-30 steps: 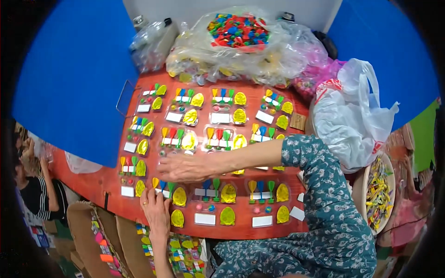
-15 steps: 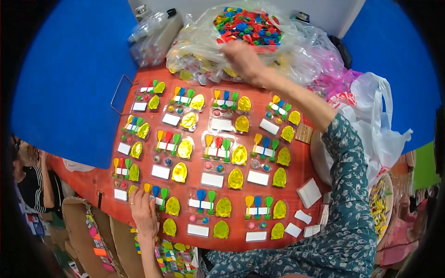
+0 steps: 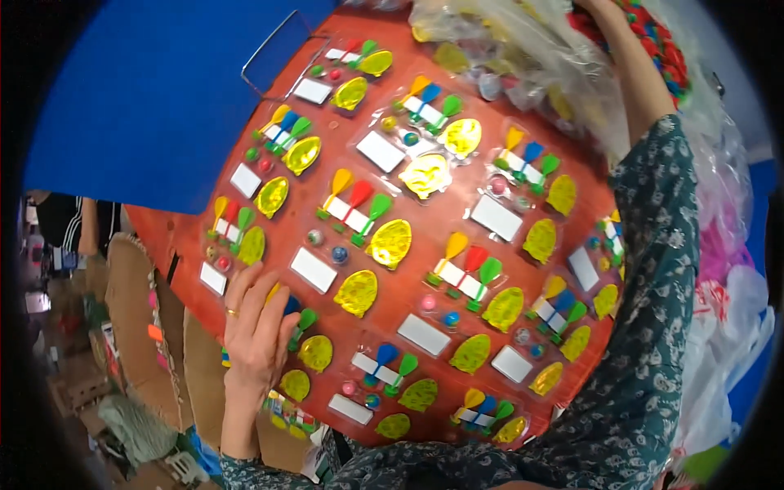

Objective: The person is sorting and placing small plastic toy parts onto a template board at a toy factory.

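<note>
Rows of clear plastic blister trays lie on a red table [image 3: 314, 151]. Each holds small coloured darts [image 3: 359, 194], little balls, a white card [image 3: 314, 271] and a shiny yellow egg-shaped piece [image 3: 391, 243]. My left hand [image 3: 251, 331], with a ring on, lies over a tray at the table's near left edge. Its fingers are stretched out and partly cover a yellow and a blue dart. At the top right my right forearm [image 3: 633, 61] reaches to a bag of red, blue and green pieces [image 3: 657, 41]. The right hand's fingers are out of sight at the picture's upper edge.
Crumpled clear plastic bags [image 3: 523, 53] line the far side, with white and pink bags [image 3: 727, 302] at the right. A metal wire handle [image 3: 273, 53] juts from the far left edge. Open cardboard boxes [image 3: 135, 327] stand below the left edge.
The view has turned and come closer, so the table appears tilted and the bag of pieces sits at the upper right. My left hand stays by the same tray; my right arm still reaches to the bag.
</note>
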`<state>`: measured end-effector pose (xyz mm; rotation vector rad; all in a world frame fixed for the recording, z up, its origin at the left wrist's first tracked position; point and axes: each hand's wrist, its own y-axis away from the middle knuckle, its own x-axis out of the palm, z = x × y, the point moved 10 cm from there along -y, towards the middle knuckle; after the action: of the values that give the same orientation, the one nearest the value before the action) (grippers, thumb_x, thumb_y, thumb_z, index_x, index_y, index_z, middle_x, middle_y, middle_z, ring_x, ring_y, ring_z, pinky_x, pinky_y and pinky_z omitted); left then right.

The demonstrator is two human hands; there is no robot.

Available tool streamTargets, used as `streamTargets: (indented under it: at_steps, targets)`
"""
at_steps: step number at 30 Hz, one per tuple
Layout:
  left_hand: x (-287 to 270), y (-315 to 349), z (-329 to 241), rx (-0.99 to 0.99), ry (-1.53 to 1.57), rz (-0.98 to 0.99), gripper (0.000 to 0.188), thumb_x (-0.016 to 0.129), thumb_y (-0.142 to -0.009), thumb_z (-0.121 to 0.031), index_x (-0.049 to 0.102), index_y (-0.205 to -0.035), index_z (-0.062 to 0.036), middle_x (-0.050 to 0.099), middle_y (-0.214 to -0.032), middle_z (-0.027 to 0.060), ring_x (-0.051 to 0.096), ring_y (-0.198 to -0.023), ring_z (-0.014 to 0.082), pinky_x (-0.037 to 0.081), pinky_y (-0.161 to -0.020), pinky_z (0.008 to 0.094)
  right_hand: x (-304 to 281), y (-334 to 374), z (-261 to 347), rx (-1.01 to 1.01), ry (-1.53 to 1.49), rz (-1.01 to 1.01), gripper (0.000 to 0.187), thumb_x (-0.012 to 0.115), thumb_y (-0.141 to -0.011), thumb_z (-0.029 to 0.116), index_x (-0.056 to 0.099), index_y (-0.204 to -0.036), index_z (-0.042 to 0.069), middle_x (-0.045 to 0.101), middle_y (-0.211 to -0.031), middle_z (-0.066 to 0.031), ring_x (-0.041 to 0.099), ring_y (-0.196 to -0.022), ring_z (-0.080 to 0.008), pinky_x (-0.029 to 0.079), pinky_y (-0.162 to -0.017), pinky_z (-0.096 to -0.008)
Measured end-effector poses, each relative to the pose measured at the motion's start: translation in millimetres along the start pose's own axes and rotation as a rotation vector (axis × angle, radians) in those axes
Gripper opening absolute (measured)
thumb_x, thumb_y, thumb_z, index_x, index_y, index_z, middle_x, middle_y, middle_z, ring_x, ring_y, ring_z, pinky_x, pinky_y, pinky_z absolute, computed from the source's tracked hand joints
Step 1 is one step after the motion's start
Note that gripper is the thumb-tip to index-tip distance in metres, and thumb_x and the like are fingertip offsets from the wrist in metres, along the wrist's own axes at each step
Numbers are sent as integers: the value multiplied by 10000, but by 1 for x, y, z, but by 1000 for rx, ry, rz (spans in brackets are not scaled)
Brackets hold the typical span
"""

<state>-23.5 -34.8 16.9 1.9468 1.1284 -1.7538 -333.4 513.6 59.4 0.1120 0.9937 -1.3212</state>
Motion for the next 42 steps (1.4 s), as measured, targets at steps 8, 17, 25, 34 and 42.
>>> streamTargets:
  at_steps: [8, 17, 25, 34, 42]
  targets:
    - [3, 3, 2, -22, -32, 14, 241, 662, -741, -60, 594, -948, 44, 571, -1047, 179, 502, -1077, 387, 406, -912, 480, -13, -6, -23, 482, 959, -237, 223, 527, -721, 151, 674, -769, -10, 632, -806, -249, 633, -809, -362, 507, -714, -429]
    - [7, -2, 6, -18, -27, 19, 224, 653, -750, -47, 594, -945, 43, 575, -1043, 176, 503, -1084, 382, 409, -914, 475, -27, -8, -24, 465, 1063, -292, 199, 545, -671, 106, 666, -745, -33, 628, -792, -261, 634, -808, -366, 519, -702, -420]
    - [-5, 6, 5, -64, -110, 42, 176, 601, -797, -65, 593, -932, 47, 584, -1024, 164, 499, -1082, 384, 388, -945, 484, 11, 9, 2, 682, 650, -403, 388, 648, -652, 320, 672, -830, -24, 644, -840, -249, 644, -803, -348, 524, -726, -415]
    - [1, -5, -15, 33, 22, -47, 196, 626, -766, -31, 596, -945, 45, 576, -1044, 177, 505, -1074, 386, 402, -920, 482, -14, 2, -40, 525, 985, -108, 273, 577, -645, 142, 688, -888, 86, 653, -890, -184, 638, -796, -321, 517, -714, -423]
    - [4, -7, 2, -9, -26, -4, 212, 649, -751, -29, 595, -943, 45, 576, -1032, 172, 511, -1067, 382, 425, -889, 465, -15, 1, -20, 458, 903, -167, 205, 516, -655, 95, 684, -768, 68, 640, -730, -190, 637, -728, -333, 519, -645, -405]
